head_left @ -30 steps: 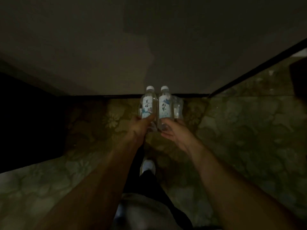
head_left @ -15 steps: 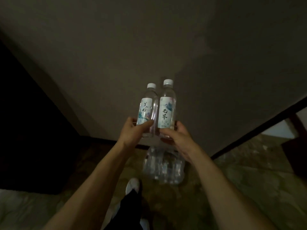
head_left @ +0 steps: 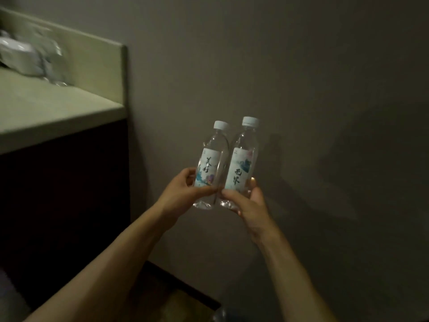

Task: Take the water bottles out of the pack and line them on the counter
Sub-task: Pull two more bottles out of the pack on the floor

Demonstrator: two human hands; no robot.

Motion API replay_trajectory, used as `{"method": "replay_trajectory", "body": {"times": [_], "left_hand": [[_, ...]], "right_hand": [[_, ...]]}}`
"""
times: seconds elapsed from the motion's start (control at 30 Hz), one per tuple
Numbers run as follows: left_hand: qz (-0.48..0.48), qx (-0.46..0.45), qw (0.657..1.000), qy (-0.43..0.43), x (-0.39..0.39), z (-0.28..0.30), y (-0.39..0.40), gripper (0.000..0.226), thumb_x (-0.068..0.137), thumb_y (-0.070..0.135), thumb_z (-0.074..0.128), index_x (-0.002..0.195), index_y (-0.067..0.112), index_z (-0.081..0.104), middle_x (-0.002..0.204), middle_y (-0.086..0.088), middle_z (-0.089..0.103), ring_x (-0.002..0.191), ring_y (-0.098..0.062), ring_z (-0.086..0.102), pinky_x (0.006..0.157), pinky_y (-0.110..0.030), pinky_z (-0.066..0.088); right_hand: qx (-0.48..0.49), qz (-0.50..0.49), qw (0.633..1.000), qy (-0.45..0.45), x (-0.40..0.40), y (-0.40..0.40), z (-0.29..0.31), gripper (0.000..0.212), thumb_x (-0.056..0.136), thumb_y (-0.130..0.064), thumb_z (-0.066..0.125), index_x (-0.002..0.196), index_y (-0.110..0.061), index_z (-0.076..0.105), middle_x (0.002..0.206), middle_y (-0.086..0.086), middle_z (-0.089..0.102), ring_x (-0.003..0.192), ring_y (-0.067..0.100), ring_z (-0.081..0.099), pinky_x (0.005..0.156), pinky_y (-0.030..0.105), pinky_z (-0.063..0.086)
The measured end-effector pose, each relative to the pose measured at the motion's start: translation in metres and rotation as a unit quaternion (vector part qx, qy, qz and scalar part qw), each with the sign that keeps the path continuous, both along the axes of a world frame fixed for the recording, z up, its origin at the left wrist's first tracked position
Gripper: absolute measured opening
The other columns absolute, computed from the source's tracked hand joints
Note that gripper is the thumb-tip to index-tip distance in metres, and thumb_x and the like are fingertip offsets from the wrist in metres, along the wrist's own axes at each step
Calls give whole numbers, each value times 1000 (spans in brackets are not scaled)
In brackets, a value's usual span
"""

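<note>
- Your left hand point(head_left: 183, 194) grips the left bottle point(head_left: 210, 166) low on its body, thumb across the front under the label, fingers curled round the far side.
- Your right hand point(head_left: 247, 201) grips the right bottle point(head_left: 242, 163) the same way, thumb over the front near the base, fingertips showing at the bottle's right edge.
- You hold both bottles up in front of the wall point(head_left: 301, 89), side by side and touching along their bodies, each tilted a little to the right, white caps up.
- Both are clear, with pale labels bearing dark brush lettering and blue-green artwork.
- The bench point(head_left: 58, 112) lies to your upper left, well apart from the bottles: a pale top with a raised back edge over a dark cabinet front.
- On the bench's far left sits a blurred bundle point(head_left: 30, 56) of plastic-wrapped items; you cannot tell what they are.
- At the bottom edge, near your right forearm, a bit of clear plastic point(head_left: 222, 314) shows on the floor; whether it is the pack cannot be told.
</note>
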State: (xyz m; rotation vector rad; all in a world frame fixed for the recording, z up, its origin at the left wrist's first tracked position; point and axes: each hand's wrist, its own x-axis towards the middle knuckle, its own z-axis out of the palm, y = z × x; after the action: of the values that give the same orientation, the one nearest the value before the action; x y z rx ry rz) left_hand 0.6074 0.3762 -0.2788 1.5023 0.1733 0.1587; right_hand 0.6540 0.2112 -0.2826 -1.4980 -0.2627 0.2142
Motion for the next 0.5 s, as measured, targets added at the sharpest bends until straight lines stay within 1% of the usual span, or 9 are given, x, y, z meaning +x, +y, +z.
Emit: {"method": "replay_trajectory", "body": {"times": [0.07,0.13,0.2,0.27,0.3,0.4,0.43,0.5], "left_hand": [[-11,21,999,-22,-5,17,33,49,76,15,80,120,16,58,106,-4,73,91,-16,73,76,-27,58],[-1,46,998,-35,-14,31,68,43,76,14,80,114,16,62,102,-3,74,91,-16,73,80,-30,59],[31,66,996,-47,-24,44,103,43,74,14,81,112,17,63,100,-2,74,90,-15,73,80,-29,59],[60,87,993,-56,-34,54,138,45,72,15,82,113,18,61,100,-1,73,89,-13,72,81,-30,58],[75,94,991,-59,-39,59,155,47,72,16,82,114,18,61,100,-1,72,89,-13,72,82,-31,58],[113,107,986,-60,-52,68,210,48,72,15,82,114,22,60,101,1,72,90,-15,73,86,-38,58],[122,107,985,-60,-56,70,227,46,73,14,82,113,23,60,100,1,72,89,-15,73,87,-40,58],[141,107,983,-56,-65,73,259,43,74,12,80,110,23,60,99,0,72,89,-16,73,86,-40,59]], "right_hand": [[15,5,1000,-19,3,31,13,48,73,-5,79,112,-16,53,98,4,73,91,21,72,71,31,57],[13,20,999,-39,1,66,24,46,74,-8,79,112,-16,55,101,7,73,93,23,72,72,32,58],[6,39,997,-62,-1,103,34,48,73,-14,82,113,-19,56,104,7,72,94,23,72,73,33,58],[10,56,995,-82,-3,143,43,45,74,-13,81,112,-19,57,103,6,73,92,20,72,73,33,59],[13,65,994,-90,-4,164,47,44,74,-12,80,112,-18,58,102,7,73,93,21,72,75,35,60],[12,95,991,-97,-11,223,54,51,68,-23,85,113,-18,60,107,10,72,98,27,70,82,45,58],[11,104,990,-95,-13,242,55,52,67,-26,85,112,-18,61,107,10,72,98,28,70,83,45,58],[12,120,989,-89,-17,276,56,51,70,-23,85,114,-16,61,106,9,72,98,27,71,80,42,59]]}}
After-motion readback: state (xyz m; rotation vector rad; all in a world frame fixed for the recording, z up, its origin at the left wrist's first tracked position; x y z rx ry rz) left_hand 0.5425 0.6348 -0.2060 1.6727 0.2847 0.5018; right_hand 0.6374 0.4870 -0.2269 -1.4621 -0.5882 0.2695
